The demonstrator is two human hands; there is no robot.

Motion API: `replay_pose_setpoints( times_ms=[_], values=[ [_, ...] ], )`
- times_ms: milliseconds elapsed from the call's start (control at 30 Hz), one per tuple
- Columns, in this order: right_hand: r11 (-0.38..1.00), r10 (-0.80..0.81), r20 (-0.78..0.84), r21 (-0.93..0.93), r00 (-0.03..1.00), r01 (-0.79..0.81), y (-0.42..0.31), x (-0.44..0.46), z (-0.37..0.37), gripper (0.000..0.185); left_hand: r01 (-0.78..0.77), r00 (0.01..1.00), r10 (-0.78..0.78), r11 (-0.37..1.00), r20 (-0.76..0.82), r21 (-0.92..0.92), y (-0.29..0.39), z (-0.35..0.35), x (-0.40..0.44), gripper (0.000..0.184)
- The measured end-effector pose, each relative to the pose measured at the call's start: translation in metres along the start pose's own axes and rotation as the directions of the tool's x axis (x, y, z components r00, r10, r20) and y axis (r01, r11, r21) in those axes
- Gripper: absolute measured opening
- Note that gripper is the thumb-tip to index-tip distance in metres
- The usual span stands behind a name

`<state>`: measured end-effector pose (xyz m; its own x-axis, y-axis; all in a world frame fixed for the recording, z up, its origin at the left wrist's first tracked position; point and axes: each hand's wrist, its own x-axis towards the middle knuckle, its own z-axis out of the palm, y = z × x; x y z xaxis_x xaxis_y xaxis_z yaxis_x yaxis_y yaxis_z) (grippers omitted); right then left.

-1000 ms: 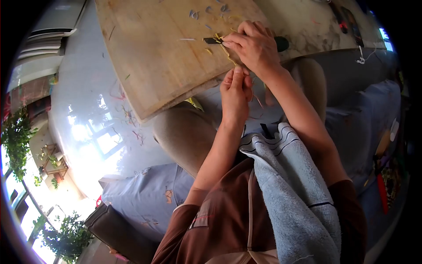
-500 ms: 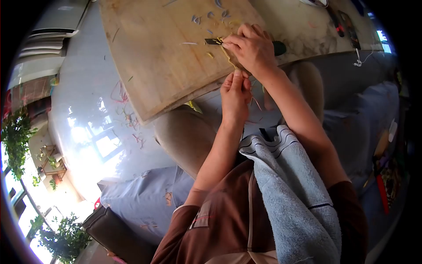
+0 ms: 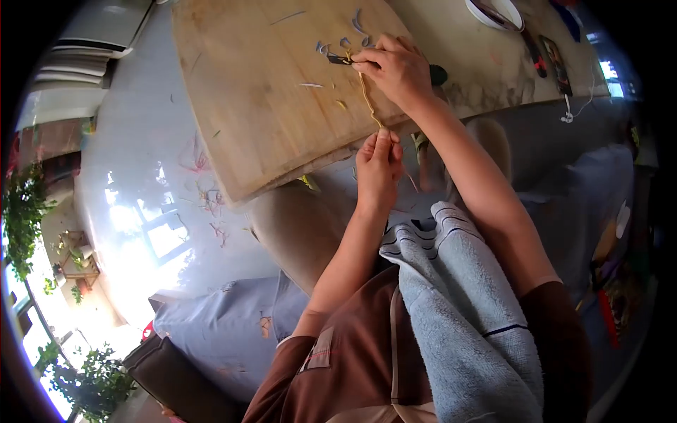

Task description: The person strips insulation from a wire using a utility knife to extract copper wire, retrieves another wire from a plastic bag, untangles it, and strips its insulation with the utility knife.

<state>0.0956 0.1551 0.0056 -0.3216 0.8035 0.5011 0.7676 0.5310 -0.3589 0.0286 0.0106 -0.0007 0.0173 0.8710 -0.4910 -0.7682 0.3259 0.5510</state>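
My left hand (image 3: 379,166) is closed just off the board's near edge, pinching the lower end of a thin yellow strand (image 3: 369,99). The strand runs up over the wooden board (image 3: 261,106) to my right hand (image 3: 398,70). My right hand is closed round a tool with a short dark blade (image 3: 340,60) and a dark green handle end (image 3: 438,75); its fingers press near the strand's upper end. Yellow bits lie at the blade. Grey curled scraps (image 3: 344,43) and a pale sliver (image 3: 311,85) rest on the board nearby.
At the table's back right are a white bowl (image 3: 496,13), a red-and-black tool (image 3: 538,60) and a phone-like item (image 3: 556,65) with a white cable. A blue towel (image 3: 465,296) hangs over my front. Coloured scraps (image 3: 209,197) lie on the floor at left.
The gap between my hands has widened, with a longer stretch of yellow strand showing. The view has shifted slightly, bringing more of the white bowl into sight.
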Motion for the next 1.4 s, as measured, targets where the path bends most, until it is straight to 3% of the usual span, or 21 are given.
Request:
replay_pose_setpoints(
  times_ms=[233, 333, 433, 500, 533, 567, 633, 667, 700, 733, 800, 833, 867, 933, 1033, 1133, 1167, 1233, 1300, 1367, 1400],
  values=[
    [1.000, 0.017, -0.005, -0.009, 1.000, -0.017, 0.010, 0.045, 0.013, 0.017, 0.007, 0.999, -0.007, 1.000, 0.043, -0.008, -0.001, -0.002, 0.002, 0.022],
    [0.976, -0.205, -0.091, -0.100, 0.975, 0.196, 0.012, 0.050, 0.016, 0.020, 0.009, 0.997, -0.008, 1.000, 0.079, -0.015, -0.001, -0.004, 0.001, 0.021],
    [0.987, -0.149, -0.200, 0.036, 0.968, 0.159, 0.003, 0.038, -0.007, 0.021, 0.008, 0.993, -0.005, 1.000, 0.119, -0.028, 0.001, -0.001, -0.005, 0.022],
    [0.996, -0.021, 0.019, 0.082, 1.000, 0.020, -0.010, 0.011, -0.039, 0.022, 0.001, 0.988, 0.003, 1.000, 0.153, -0.028, 0.006, 0.005, -0.010, 0.022],
    [0.981, 0.118, 0.227, 0.123, 0.967, -0.149, -0.019, -0.004, -0.055, 0.023, -0.010, 0.985, 0.015, 1.000, 0.174, -0.030, 0.008, 0.009, -0.015, 0.022],
    [0.941, 0.233, 0.432, 0.126, 0.871, -0.314, -0.029, -0.020, -0.070, 0.023, -0.024, 0.981, 0.030, 0.999, 0.191, -0.036, 0.009, 0.013, -0.021, 0.023],
    [0.658, 0.249, 0.628, 0.449, 0.737, -0.605, -0.052, -0.042, -0.094, 0.022, -0.058, 0.965, 0.046, 0.998, 0.258, 0.039, 0.000, 0.006, -0.024, 0.023],
    [0.558, 0.232, 0.624, 0.543, 0.747, -0.627, -0.059, -0.049, -0.099, 0.022, -0.080, 0.955, 0.054, 0.993, 0.291, 0.081, -0.003, 0.003, -0.026, 0.023],
    [0.631, 0.213, 0.546, 0.556, 0.810, -0.540, -0.064, -0.053, -0.107, 0.020, -0.106, 0.951, 0.056, 0.983, 0.304, 0.152, -0.001, 0.004, -0.033, 0.021],
    [0.697, 0.185, 0.465, 0.559, 0.866, -0.449, -0.069, -0.055, -0.115, 0.018, -0.203, 0.949, 0.090, 0.908, 0.304, 0.365, 0.010, 0.009, -0.041, 0.021],
    [0.789, 0.164, 0.411, 0.491, 0.897, -0.369, -0.078, -0.054, -0.141, 0.015, -0.328, 0.942, 0.157, 0.611, 0.296, 0.720, 0.034, 0.017, -0.063, 0.022],
    [0.828, 0.152, 0.385, 0.452, 0.910, -0.330, -0.081, -0.053, -0.153, 0.014, -0.375, 0.924, 0.292, 0.585, 0.245, 0.719, 0.045, 0.017, -0.075, 0.022],
    [0.844, 0.131, 0.367, 0.445, 0.921, -0.298, -0.084, -0.055, -0.162, 0.012, -0.331, 0.932, 0.330, 0.597, 0.153, 0.730, 0.061, 0.020, -0.086, 0.021],
    [0.869, 0.099, 0.336, 0.429, 0.937, -0.246, -0.089, -0.061, -0.177, 0.010, -0.530, 0.808, 0.579, 0.629, 0.113, 0.568, 0.074, 0.035, -0.108, 0.021],
    [0.935, 0.031, 0.339, 0.322, 0.940, -0.147, -0.106, -0.068, -0.203, 0.008, -0.599, 0.576, 0.774, 0.183, 0.261, 0.779, 0.083, 0.050, -0.132, 0.021],
    [0.923, -0.019, 0.330, 0.367, 0.944, -0.110, -0.112, -0.078, -0.219, 0.007, -0.628, 0.402, 0.768, -0.165, 0.498, 0.760, 0.084, 0.043, -0.139, 0.018],
    [0.889, -0.027, 0.348, 0.437, 0.937, -0.137, -0.113, -0.081, -0.225, 0.008, -0.698, 0.557, 0.732, 0.156, 0.393, 0.699, 0.084, 0.043, -0.145, 0.015],
    [0.802, -0.052, 0.381, 0.567, 0.923, -0.189, -0.113, -0.084, -0.234, 0.009, -0.573, 0.820, 0.500, 0.720, 0.280, 0.393, 0.087, 0.046, -0.154, 0.012],
    [0.656, -0.131, 0.430, 0.713, 0.893, -0.247, -0.108, -0.089, -0.237, 0.010, -0.319, 0.885, 0.248, 0.940, 0.393, 0.124, 0.089, 0.042, -0.156, 0.012],
    [0.472, -0.205, 0.473, 0.815, 0.857, -0.337, -0.106, -0.094, -0.236, 0.010, 0.030, 0.867, 0.011, 0.997, 0.499, -0.074, 0.087, 0.046, -0.162, 0.015],
    [0.368, -0.236, 0.494, 0.843, 0.837, -0.393, -0.106, -0.097, -0.237, 0.010, 0.084, 0.775, -0.024, 0.994, 0.632, -0.065, 0.082, 0.045, -0.160, 0.018]
  ],
)
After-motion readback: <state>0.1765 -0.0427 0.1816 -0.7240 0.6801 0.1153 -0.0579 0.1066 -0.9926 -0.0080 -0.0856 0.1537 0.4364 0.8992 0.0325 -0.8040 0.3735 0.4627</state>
